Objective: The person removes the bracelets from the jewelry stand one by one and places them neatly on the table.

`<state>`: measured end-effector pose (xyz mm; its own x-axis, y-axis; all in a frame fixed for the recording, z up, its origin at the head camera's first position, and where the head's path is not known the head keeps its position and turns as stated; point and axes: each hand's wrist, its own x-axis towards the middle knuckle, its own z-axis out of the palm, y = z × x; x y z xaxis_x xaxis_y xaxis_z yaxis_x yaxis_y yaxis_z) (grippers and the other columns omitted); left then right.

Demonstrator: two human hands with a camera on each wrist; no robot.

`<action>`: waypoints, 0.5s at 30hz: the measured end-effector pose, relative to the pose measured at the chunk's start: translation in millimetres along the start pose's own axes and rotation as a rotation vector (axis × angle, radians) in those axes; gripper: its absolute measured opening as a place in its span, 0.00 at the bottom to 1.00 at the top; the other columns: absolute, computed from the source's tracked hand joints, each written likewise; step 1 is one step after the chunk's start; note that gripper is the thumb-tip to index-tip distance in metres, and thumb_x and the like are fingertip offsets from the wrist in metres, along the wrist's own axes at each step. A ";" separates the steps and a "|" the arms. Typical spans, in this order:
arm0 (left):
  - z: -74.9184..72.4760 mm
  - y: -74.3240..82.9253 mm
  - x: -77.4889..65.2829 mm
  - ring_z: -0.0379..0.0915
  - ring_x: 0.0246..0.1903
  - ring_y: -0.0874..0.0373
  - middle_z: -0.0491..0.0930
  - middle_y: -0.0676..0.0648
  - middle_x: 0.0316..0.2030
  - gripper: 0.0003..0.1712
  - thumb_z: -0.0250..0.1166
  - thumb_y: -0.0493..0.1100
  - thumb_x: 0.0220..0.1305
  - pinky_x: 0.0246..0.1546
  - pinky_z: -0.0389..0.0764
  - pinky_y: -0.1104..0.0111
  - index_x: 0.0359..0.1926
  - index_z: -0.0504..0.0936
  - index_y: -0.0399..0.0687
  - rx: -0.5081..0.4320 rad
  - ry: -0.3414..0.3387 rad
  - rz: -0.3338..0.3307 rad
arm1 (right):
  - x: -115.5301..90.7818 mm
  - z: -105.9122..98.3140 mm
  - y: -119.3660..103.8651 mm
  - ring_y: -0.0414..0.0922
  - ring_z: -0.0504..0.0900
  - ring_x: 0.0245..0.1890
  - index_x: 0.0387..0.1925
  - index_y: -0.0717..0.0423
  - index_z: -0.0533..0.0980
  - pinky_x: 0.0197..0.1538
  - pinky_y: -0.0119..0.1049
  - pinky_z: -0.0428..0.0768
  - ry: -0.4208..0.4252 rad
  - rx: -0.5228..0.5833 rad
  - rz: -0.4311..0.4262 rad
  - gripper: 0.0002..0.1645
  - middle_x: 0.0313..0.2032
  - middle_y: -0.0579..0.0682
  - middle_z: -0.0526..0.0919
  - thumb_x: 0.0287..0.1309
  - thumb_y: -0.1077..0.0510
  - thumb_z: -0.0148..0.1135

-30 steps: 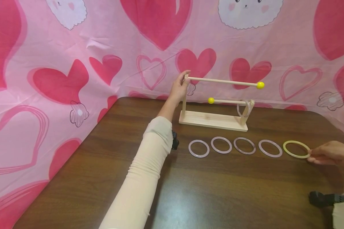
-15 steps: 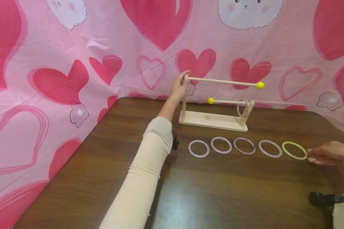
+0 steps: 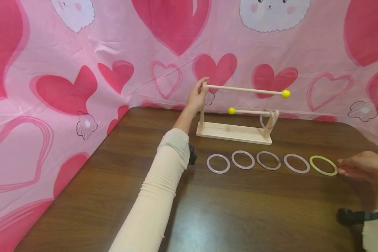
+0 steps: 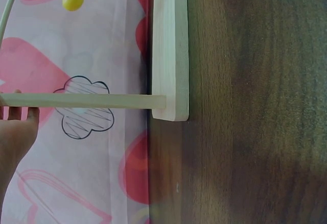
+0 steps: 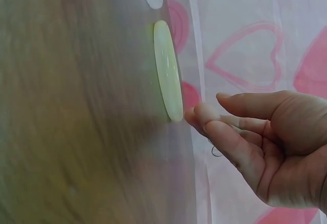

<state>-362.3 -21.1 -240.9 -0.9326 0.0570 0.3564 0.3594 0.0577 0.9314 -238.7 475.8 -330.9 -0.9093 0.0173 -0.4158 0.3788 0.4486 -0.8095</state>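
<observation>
At the back of the table, my left hand (image 3: 196,99) grips the top of the left upright of a wooden ring stand (image 3: 233,132). In the left wrist view, its fingers curl behind that post (image 4: 92,100). A pale ring (image 3: 261,120) hangs on the stand's lower peg, by the right upright. My right hand (image 3: 365,166) is just right of a yellow ring (image 3: 319,156) that lies flat on the table. In the right wrist view, its thumb and fingers are apart and hold nothing, with fingertips close to the end of the yellow ring (image 5: 168,73).
Several pale purple rings (image 3: 219,172) lie in a row left of the yellow one, in front of the stand. The stand's upper peg (image 3: 245,89) points right and ends in a yellow ball (image 3: 286,93). A pink heart-patterned cloth (image 3: 119,35) hangs behind the brown table (image 3: 239,213).
The yellow ring has shifted slightly left, next to the purple row. My right hand has let go of it and lifted a little. The left hand stays on the post.
</observation>
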 end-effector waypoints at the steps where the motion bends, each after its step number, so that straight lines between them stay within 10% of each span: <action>1: 0.0 -0.1 0.0 0.59 0.62 0.56 0.64 0.46 0.64 0.22 0.49 0.36 0.68 0.59 0.62 0.70 0.62 0.68 0.46 0.001 0.000 0.002 | 0.5 0.2 -0.6 0.39 0.81 0.23 0.21 0.55 0.79 0.31 0.33 0.81 0.013 -0.008 -0.005 0.18 0.22 0.48 0.82 0.60 0.69 0.46; 15: -1.6 -0.5 -0.3 0.60 0.62 0.55 0.65 0.46 0.63 0.22 0.50 0.36 0.68 0.59 0.62 0.71 0.63 0.67 0.45 0.000 -0.005 0.004 | 0.2 15.9 -9.4 0.37 0.81 0.23 0.19 0.49 0.80 0.29 0.29 0.80 0.095 -0.011 -0.181 0.21 0.21 0.43 0.82 0.60 0.69 0.48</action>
<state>-362.2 -22.7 -241.3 -0.9310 0.0619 0.3597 0.3631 0.0570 0.9300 -239.7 457.4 -330.0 -0.9748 0.0188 -0.2224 0.2057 0.4621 -0.8627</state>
